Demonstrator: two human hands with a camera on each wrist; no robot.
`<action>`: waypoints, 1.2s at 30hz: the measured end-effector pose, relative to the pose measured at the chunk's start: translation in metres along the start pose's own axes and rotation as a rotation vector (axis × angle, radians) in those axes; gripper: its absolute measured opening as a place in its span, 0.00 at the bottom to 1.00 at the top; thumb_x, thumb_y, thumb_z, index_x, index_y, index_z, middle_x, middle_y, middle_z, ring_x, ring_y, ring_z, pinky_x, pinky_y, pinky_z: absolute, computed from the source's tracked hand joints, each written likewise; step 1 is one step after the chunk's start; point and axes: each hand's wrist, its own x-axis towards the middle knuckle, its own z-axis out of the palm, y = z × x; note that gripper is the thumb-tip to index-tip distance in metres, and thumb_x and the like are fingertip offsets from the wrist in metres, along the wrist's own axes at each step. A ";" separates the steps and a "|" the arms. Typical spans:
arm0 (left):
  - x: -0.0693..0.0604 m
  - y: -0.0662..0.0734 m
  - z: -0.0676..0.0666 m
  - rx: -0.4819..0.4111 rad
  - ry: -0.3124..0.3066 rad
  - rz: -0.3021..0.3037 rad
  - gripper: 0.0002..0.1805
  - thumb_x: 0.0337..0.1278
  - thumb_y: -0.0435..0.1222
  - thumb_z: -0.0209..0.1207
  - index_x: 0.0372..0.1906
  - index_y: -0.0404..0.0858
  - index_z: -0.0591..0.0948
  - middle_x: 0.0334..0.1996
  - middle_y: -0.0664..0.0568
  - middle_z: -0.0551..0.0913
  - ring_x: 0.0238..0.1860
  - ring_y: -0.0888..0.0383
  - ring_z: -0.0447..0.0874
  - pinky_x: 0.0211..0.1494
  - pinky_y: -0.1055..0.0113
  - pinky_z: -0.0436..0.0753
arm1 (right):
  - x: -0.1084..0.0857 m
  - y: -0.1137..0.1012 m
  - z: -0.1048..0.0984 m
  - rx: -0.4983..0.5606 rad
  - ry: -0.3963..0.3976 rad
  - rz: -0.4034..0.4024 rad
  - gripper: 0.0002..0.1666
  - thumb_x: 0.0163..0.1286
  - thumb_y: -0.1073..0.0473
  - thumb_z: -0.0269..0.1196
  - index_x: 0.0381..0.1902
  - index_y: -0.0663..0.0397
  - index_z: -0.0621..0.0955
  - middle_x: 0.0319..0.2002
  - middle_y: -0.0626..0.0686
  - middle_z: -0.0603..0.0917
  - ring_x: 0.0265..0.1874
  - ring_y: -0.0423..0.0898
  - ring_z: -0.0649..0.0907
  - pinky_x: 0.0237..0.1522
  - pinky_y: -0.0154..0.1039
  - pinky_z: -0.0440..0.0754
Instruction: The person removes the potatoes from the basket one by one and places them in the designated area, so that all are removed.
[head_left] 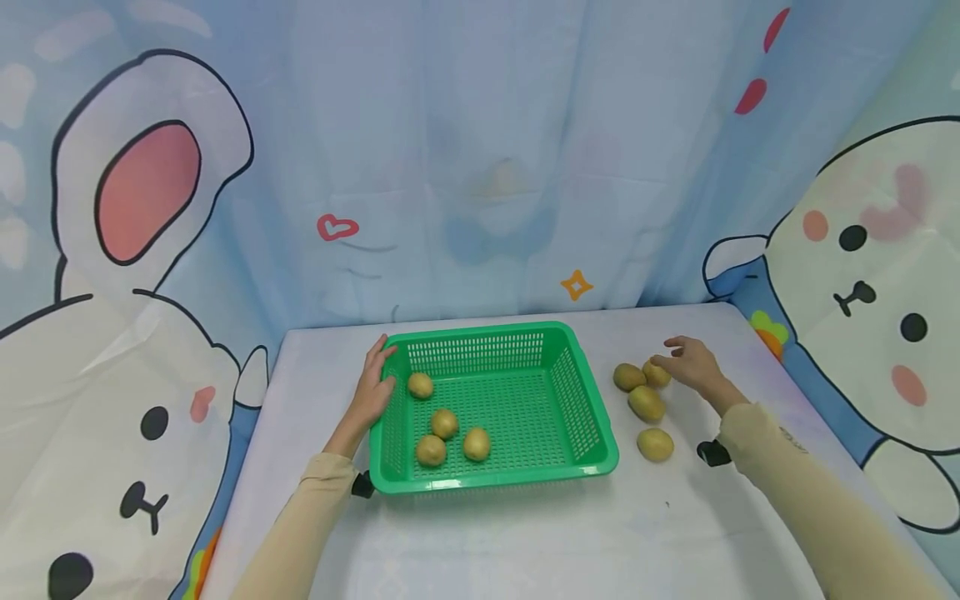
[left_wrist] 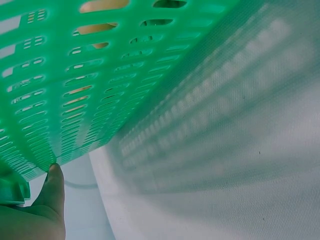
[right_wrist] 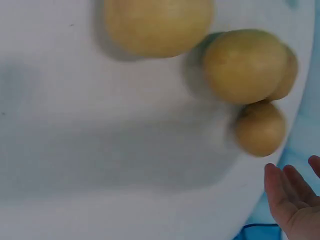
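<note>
A green plastic basket (head_left: 495, 482) holds several potatoes, one of them a potato (head_left: 476, 444) near its front. My left hand (head_left: 372, 387) grips the basket's left rim near the back corner; in the left wrist view a digit of this hand (left_wrist: 47, 210) lies against the perforated wall (left_wrist: 75, 100). On the right, my right hand (head_left: 692, 364) hovers beside the rear right potato (head_left: 657, 373), fingers loosely bent and holding nothing. The right wrist view shows the hand (right_wrist: 297, 205) with parted fingers, a small gap from the nearest potato (right_wrist: 260, 129).
Right of the basket lie more potatoes: one at the back left (head_left: 628, 377), a larger one (head_left: 647, 404) and one nearer the front (head_left: 656, 445). They rest on a white-covered table (head_left: 525, 542). A patterned curtain (head_left: 480, 167) stands behind the table and at both sides.
</note>
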 end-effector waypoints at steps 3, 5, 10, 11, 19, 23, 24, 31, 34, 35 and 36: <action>0.001 -0.001 0.001 0.003 0.002 0.007 0.32 0.58 0.21 0.41 0.71 0.25 0.61 0.78 0.40 0.45 0.77 0.42 0.39 0.74 0.42 0.51 | -0.003 -0.025 -0.001 0.011 0.023 -0.082 0.39 0.72 0.50 0.57 0.67 0.76 0.63 0.62 0.79 0.66 0.60 0.74 0.69 0.58 0.64 0.72; 0.001 -0.001 0.001 0.004 0.005 0.007 0.32 0.58 0.22 0.41 0.71 0.25 0.61 0.78 0.40 0.45 0.77 0.42 0.40 0.74 0.43 0.51 | -0.007 -0.045 -0.001 0.030 0.021 -0.138 0.36 0.73 0.51 0.56 0.67 0.74 0.65 0.62 0.77 0.69 0.61 0.72 0.70 0.58 0.63 0.73; 0.002 -0.002 0.002 0.002 0.009 0.013 0.31 0.58 0.21 0.41 0.70 0.24 0.62 0.77 0.38 0.46 0.77 0.41 0.40 0.74 0.42 0.51 | -0.018 -0.094 0.006 0.115 -0.066 -0.273 0.31 0.75 0.54 0.56 0.66 0.72 0.69 0.61 0.73 0.73 0.57 0.68 0.77 0.53 0.57 0.79; 0.002 -0.001 0.002 0.001 0.009 0.014 0.31 0.58 0.21 0.41 0.70 0.24 0.62 0.77 0.38 0.46 0.77 0.40 0.40 0.74 0.42 0.51 | -0.019 -0.102 0.009 0.131 -0.087 -0.299 0.30 0.75 0.55 0.56 0.66 0.71 0.69 0.61 0.72 0.73 0.55 0.67 0.78 0.51 0.54 0.81; 0.001 0.001 0.001 -0.009 0.004 0.000 0.31 0.58 0.22 0.41 0.71 0.25 0.62 0.78 0.39 0.46 0.78 0.42 0.40 0.75 0.43 0.50 | -0.031 -0.150 0.043 0.214 -0.290 -0.437 0.28 0.74 0.55 0.59 0.65 0.68 0.72 0.60 0.67 0.76 0.53 0.61 0.80 0.50 0.53 0.82; 0.001 0.000 0.001 -0.008 0.006 0.001 0.32 0.57 0.21 0.41 0.70 0.24 0.62 0.77 0.38 0.46 0.77 0.40 0.40 0.74 0.42 0.51 | -0.040 -0.166 0.065 0.209 -0.404 -0.453 0.26 0.73 0.56 0.60 0.63 0.66 0.74 0.59 0.66 0.78 0.54 0.59 0.80 0.47 0.49 0.83; 0.001 0.000 0.001 -0.007 0.009 0.001 0.32 0.57 0.21 0.41 0.70 0.24 0.62 0.77 0.38 0.46 0.77 0.40 0.41 0.74 0.42 0.51 | -0.041 -0.169 0.071 0.214 -0.432 -0.455 0.26 0.72 0.56 0.60 0.63 0.66 0.74 0.59 0.66 0.77 0.54 0.59 0.80 0.47 0.49 0.83; 0.000 0.000 0.001 0.001 0.016 0.000 0.32 0.58 0.20 0.41 0.71 0.25 0.62 0.77 0.39 0.46 0.77 0.40 0.40 0.74 0.42 0.50 | -0.051 -0.188 0.109 0.228 -0.559 -0.473 0.26 0.69 0.57 0.64 0.61 0.65 0.77 0.59 0.68 0.77 0.55 0.59 0.80 0.50 0.57 0.81; 0.000 0.000 0.001 0.000 0.012 0.001 0.31 0.59 0.20 0.41 0.71 0.25 0.62 0.77 0.38 0.46 0.77 0.40 0.40 0.74 0.42 0.50 | -0.055 -0.194 0.121 0.211 -0.603 -0.474 0.27 0.67 0.57 0.65 0.60 0.66 0.77 0.59 0.68 0.77 0.55 0.59 0.79 0.50 0.58 0.81; 0.001 0.001 0.001 0.000 0.013 0.002 0.31 0.58 0.20 0.42 0.71 0.25 0.62 0.77 0.38 0.46 0.77 0.40 0.40 0.74 0.41 0.50 | -0.055 -0.196 0.125 0.203 -0.614 -0.469 0.27 0.67 0.57 0.65 0.60 0.66 0.77 0.59 0.67 0.77 0.56 0.59 0.79 0.50 0.57 0.81; 0.001 0.001 0.001 0.001 0.013 0.004 0.31 0.58 0.20 0.42 0.71 0.25 0.62 0.77 0.38 0.46 0.77 0.40 0.40 0.74 0.41 0.50 | -0.056 -0.198 0.128 0.194 -0.627 -0.467 0.28 0.67 0.56 0.65 0.61 0.66 0.77 0.59 0.67 0.77 0.57 0.59 0.78 0.51 0.57 0.80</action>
